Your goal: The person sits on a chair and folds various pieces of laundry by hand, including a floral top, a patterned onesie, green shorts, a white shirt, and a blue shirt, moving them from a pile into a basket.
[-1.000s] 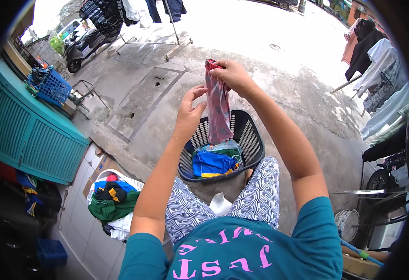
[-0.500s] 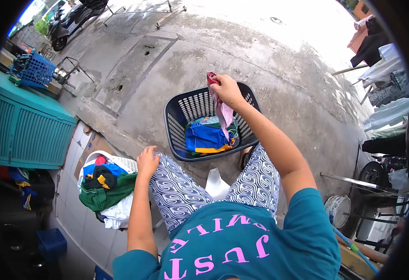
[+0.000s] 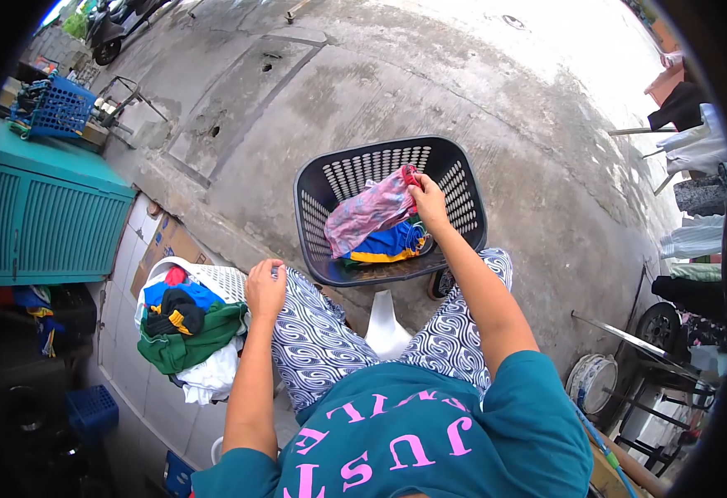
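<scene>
A dark plastic laundry basket [image 3: 307,241] with slotted walls stands on the concrete in front of my knees. My right hand [image 3: 430,202] grips the red edge of a pink patterned garment [image 3: 372,210], which lies spread inside the basket. Under it show blue and yellow clothes [image 3: 388,245], partly covered. My left hand [image 3: 265,288] rests by my left knee with its fingers loosely extended and nothing in it. Beside that hand stands a white basket [image 3: 226,280] heaped with clothes, among them a green garment [image 3: 177,347] hanging over its side.
A teal louvred cabinet [image 3: 56,212] stands at the left, with a blue crate [image 3: 65,109] on top. Hanging laundry [image 3: 699,149] lines the right side. A white bucket [image 3: 593,382] stands at lower right. A motor scooter [image 3: 114,29] is parked far left.
My right hand has lowered toward the basket. The pink garment, hanging bunched before, now lies spread over the clothes inside. My left hand has barely moved.
</scene>
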Available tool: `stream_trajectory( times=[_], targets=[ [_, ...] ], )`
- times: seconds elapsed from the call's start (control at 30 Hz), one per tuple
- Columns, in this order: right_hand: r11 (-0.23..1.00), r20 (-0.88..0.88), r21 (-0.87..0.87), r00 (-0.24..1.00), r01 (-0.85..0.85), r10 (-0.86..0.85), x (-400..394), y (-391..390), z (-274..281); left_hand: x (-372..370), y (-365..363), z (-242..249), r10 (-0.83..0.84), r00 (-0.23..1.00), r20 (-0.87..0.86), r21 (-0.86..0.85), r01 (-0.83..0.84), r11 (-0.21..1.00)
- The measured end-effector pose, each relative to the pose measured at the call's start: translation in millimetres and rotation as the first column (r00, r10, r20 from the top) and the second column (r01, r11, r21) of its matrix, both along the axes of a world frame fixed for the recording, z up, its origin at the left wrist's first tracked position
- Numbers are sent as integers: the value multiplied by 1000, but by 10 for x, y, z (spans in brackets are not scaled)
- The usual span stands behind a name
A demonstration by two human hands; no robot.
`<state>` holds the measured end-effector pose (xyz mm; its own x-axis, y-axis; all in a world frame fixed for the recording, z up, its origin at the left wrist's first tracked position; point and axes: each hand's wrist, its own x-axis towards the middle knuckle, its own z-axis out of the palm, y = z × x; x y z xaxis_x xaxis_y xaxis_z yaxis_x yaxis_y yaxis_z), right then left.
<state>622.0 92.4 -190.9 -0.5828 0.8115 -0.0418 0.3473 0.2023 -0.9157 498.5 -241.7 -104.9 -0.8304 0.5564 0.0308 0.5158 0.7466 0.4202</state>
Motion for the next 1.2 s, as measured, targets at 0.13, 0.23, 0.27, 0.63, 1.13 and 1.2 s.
stream_trajectory(
  times=[0.13,0.23,0.27,0.63,1.13,1.2],
  targets=[
    [961,406,231,883,149,-235,554,232,-327,7,41,27,22,1000,12,-21,-22,1000],
    [938,367,207,867,278,-338,768,318,-327,15,64,55,24,1000,14,-29,-24,999],
    [940,312,179,890,289,-333,817,331,-318,11,64,59,25,999,29,-38,-24,999],
    [951,25,230,975,207,-219,808,-112,36,77,-5,21,-3,999,-48,9,4,1000],
    [782,428,165,758,-601,492,1032,-942,-147,-138,-967,121,162,972,-171,297,-106,949],
    [772,421,195,762,-605,492,1041,-950,-201,-392,-1313,214,228,887,-401,13,-243,970]
  ],
)
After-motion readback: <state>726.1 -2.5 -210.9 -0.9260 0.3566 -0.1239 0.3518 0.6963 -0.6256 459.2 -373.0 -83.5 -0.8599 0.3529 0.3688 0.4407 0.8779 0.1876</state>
